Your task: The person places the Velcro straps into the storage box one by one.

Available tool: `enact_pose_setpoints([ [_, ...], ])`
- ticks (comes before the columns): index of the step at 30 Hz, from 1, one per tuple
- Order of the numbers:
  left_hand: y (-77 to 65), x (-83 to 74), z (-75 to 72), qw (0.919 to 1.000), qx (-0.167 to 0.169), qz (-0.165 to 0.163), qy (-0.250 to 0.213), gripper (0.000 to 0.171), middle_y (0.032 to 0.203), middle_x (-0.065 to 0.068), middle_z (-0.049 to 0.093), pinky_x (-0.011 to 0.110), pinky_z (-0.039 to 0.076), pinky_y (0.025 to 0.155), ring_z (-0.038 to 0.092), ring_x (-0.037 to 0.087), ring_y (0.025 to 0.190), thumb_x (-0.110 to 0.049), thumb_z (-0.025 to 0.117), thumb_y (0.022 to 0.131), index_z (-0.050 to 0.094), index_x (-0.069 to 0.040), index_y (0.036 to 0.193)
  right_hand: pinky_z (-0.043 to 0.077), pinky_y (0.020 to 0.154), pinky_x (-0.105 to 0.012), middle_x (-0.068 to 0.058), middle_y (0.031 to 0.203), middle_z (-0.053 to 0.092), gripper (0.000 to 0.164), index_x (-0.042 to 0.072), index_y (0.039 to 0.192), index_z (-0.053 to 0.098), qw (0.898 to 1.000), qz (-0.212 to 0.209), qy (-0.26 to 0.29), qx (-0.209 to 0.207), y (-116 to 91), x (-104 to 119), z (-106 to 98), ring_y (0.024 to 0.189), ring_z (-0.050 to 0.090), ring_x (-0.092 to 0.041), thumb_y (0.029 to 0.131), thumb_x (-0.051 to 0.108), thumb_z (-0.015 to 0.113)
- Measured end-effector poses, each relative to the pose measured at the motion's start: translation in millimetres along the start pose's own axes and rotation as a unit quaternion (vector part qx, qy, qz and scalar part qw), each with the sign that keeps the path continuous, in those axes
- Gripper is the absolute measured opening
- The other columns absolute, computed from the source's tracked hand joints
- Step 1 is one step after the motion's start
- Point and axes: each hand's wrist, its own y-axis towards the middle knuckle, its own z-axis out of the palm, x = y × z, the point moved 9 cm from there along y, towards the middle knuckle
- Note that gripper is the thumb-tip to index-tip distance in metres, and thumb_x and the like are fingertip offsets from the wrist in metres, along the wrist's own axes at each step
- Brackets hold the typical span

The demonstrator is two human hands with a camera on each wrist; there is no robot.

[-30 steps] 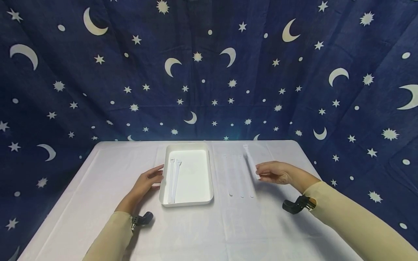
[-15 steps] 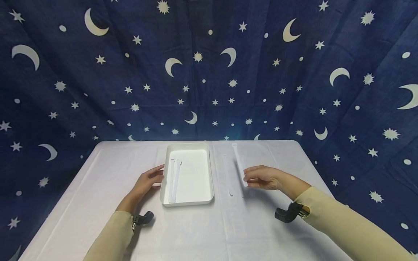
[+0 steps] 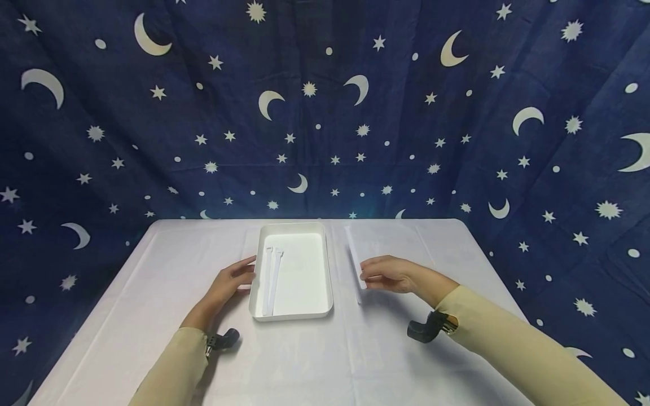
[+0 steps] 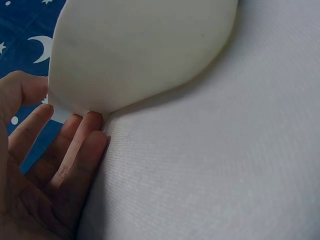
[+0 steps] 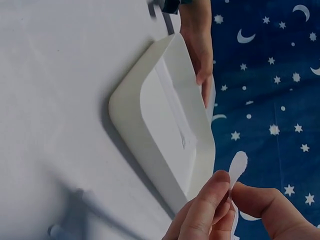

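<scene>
My left hand (image 3: pixel 231 282) rests at the left side of a shallow white tray (image 3: pixel 304 276). In the left wrist view its fairly straight fingers (image 4: pixel 87 145) touch the tray's outer wall (image 4: pixel 140 55). Inside the tray, toward its left side, lie two white hook-and-loop cable ties (image 3: pixel 276 285). To the right of the tray, my right hand (image 3: pixel 388 274) pinches a white cable tie (image 3: pixel 353 251) near its end, tilted above the table. The right wrist view shows the tie's rounded end (image 5: pixel 239 167) sticking out between thumb and fingers. Another tie's end (image 3: pixel 359 299) shows below it on the cloth.
A white cloth (image 3: pixel 294 361) covers the table. Dark blue fabric (image 3: pixel 325 124) with moons and stars hangs behind its far edge. The tray's raised rim (image 3: pixel 330 299) stands left of the right hand. Each wrist carries a black camera mount (image 3: pixel 425 328).
My right hand has moved left toward the tray with the pinched tie, over the ties on the cloth; those seen there earlier are now mostly out of sight. The left hand and tray have stayed put.
</scene>
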Motion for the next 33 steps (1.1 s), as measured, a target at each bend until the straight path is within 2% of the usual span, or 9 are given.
enact_pose_setpoints([
  [9,1.4,1.8,-0.7,1.0000,-0.002,-0.002,0.003,0.063,0.142,0.023,0.051,0.040,0.058,0.090,0.064,0.031,0.111,-0.026,0.065,0.093,0.041,-0.013,0.150,0.059,0.067,-0.019,-0.009,0.100,0.052,0.043,-0.008,0.126,0.049,1.000,0.004,-0.005,0.007,11.7,-3.6,22.5,0.079,0.058,-0.014,0.084,-0.010,0.060],
  [15,1.4,1.4,-0.9,1.0000,-0.002,0.002,-0.007,0.063,0.142,0.024,0.050,0.041,0.058,0.090,0.065,0.031,0.110,-0.024,0.065,0.094,0.040,-0.011,0.150,0.060,0.070,-0.020,-0.008,0.099,0.052,0.036,-0.005,0.119,0.053,1.000,0.008,-0.004,0.007,19.0,-5.2,34.3,0.082,0.059,-0.016,0.084,-0.010,0.061],
  [19,0.9,1.3,-0.5,1.0000,-0.004,0.002,-0.001,0.064,0.143,0.024,0.050,0.040,0.059,0.089,0.065,0.029,0.109,-0.024,0.065,0.094,0.040,-0.011,0.151,0.060,0.072,-0.021,-0.009,0.099,0.053,0.046,-0.008,0.129,0.049,1.000,0.013,-0.002,0.005,23.9,-7.0,44.3,0.082,0.059,-0.016,0.084,-0.011,0.061],
  [26,1.3,2.1,-0.9,1.0000,-0.002,0.006,-0.006,0.063,0.143,0.025,0.049,0.041,0.059,0.089,0.065,0.029,0.109,-0.024,0.064,0.094,0.040,-0.010,0.150,0.059,0.088,-0.030,-0.014,0.105,0.058,0.046,-0.006,0.128,0.054,1.000,0.026,0.011,-0.008,33.7,-10.4,60.2,0.089,0.063,-0.021,0.083,-0.011,0.064],
  [28,-0.7,-1.9,-0.1,1.0000,0.000,0.005,-0.006,0.062,0.143,0.026,0.049,0.042,0.059,0.090,0.065,0.030,0.109,-0.022,0.063,0.095,0.039,-0.008,0.150,0.058,0.091,-0.032,-0.015,0.107,0.058,0.047,-0.005,0.129,0.054,1.000,0.027,0.011,-0.008,36.4,-10.2,63.9,0.092,0.064,-0.022,0.083,-0.011,0.064],
  [33,0.0,-1.6,0.8,0.9999,0.004,0.008,-0.006,0.062,0.143,0.026,0.049,0.042,0.058,0.090,0.065,0.029,0.108,-0.022,0.063,0.096,0.039,-0.007,0.151,0.058,0.090,-0.031,-0.014,0.106,0.058,0.048,-0.005,0.129,0.055,0.999,0.031,0.003,-0.007,43.0,-11.1,72.6,0.092,0.064,-0.022,0.083,-0.012,0.065],
])
